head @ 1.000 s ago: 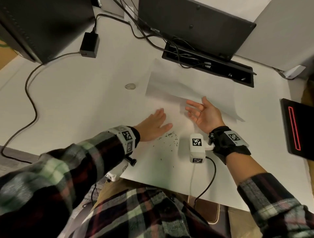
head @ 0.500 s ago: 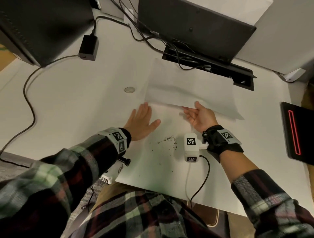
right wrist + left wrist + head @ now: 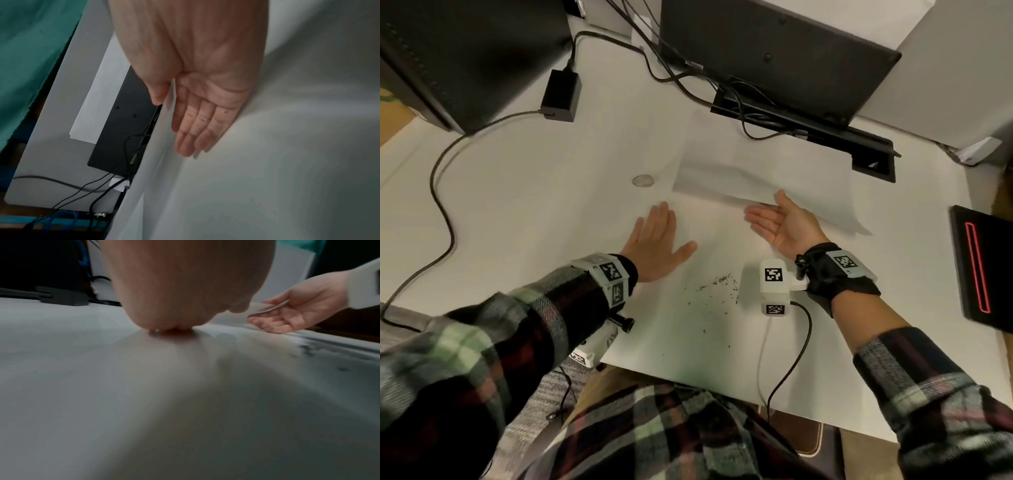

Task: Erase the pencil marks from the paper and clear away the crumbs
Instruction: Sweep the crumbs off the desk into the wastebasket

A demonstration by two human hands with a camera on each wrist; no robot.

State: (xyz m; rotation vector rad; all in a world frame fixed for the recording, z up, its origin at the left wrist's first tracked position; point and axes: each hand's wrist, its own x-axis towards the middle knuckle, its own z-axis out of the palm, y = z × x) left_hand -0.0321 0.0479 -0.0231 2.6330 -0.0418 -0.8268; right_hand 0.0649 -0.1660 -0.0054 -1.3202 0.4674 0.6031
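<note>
Head view: left hand flat on the table, palm down, fingers straight and together, thumb out toward the crumbs, gripping nothing. Right hand palm up, fingers straight, far edge of the paper lying across the fingertips with the thumb on top of it; near part of the sheet flat on the table, far part lifted. Dark eraser crumbs scattered on the sheet between the two wrists, thickest just left of the white wrist camera. A small round pale spot on the table, left of the lifted edge. Black power brick and cables further back, monitor behind the sheet.

Left wrist view: left hand pressed down on the blurred white surface, fingertips touching it. Right hand beyond, relaxed and palm up, thin paper edge across its fingers.

Right wrist view: right hand spread loosely, fingers straight with grey smudges, paper behind the palm, sheet edge passing between thumb and fingers.
</note>
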